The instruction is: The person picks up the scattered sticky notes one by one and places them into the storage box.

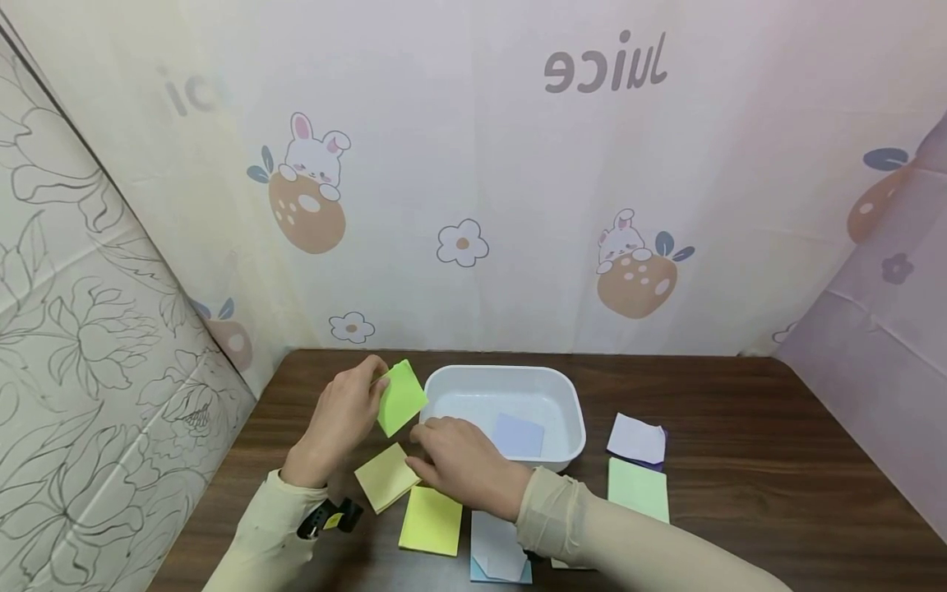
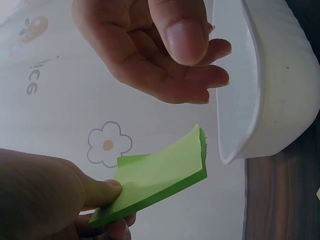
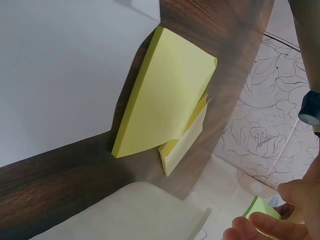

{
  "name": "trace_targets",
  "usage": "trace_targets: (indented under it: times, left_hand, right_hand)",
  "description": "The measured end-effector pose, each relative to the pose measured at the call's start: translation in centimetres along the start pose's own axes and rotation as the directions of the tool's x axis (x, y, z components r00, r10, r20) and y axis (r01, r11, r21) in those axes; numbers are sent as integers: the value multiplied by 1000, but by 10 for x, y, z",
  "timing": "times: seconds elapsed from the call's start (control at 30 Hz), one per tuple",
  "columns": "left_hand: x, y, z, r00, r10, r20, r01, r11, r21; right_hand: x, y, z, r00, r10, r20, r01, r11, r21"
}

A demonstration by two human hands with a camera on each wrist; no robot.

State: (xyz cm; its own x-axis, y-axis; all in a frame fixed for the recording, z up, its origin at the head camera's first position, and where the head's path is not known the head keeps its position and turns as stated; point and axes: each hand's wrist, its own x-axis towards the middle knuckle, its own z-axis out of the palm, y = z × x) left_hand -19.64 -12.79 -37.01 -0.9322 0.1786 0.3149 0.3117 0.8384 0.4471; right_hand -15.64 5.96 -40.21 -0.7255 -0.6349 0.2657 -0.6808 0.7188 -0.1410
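My left hand pinches a bright green sticky note pad by one edge, left of the white tub. The left wrist view shows the thumb lying on top of the pad, whose sheets bend slightly. Beside the pad, over the tub's near left edge, is my right hand. Its fingers hang loosely curled with nothing between them. Below the hands lie a pale yellow pad and a brighter yellow pad. Inside the tub rests a single pale lilac sheet.
Right of the yellow pads is a blue pad with a whitish sheet on it. A pale green pad and a white sheet over a purple pad lie right of the tub. A patterned curtain stands behind the wooden table.
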Motion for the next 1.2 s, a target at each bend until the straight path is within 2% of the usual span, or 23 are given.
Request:
trace_targets:
  times: [0.3, 0.5, 0.73, 0.93, 1.2]
  left_hand:
    - [1, 5, 3, 999, 36, -6, -36, 999, -7]
    - [0, 10, 6, 999, 38, 21, -37, 999, -26]
    - [0, 14, 8, 999, 48, 20, -48, 998, -35]
    - [3, 17, 11, 998, 60, 14, -60, 998, -10]
    - [8, 21, 15, 994, 107, 4, -107, 994, 29]
  right_hand:
    - [-5, 7, -3, 1000, 13, -1, -13, 1000, 5]
    - [-9, 12, -5, 1000, 26, -10, -26, 1000, 1]
    - [-11, 15, -8, 1000, 29, -12, -29, 1000, -4]
    - [-12, 17, -7, 999, 25, -30, -25, 1000, -2]
    - [-14, 22, -7, 999, 34, -33, -34, 999, 3]
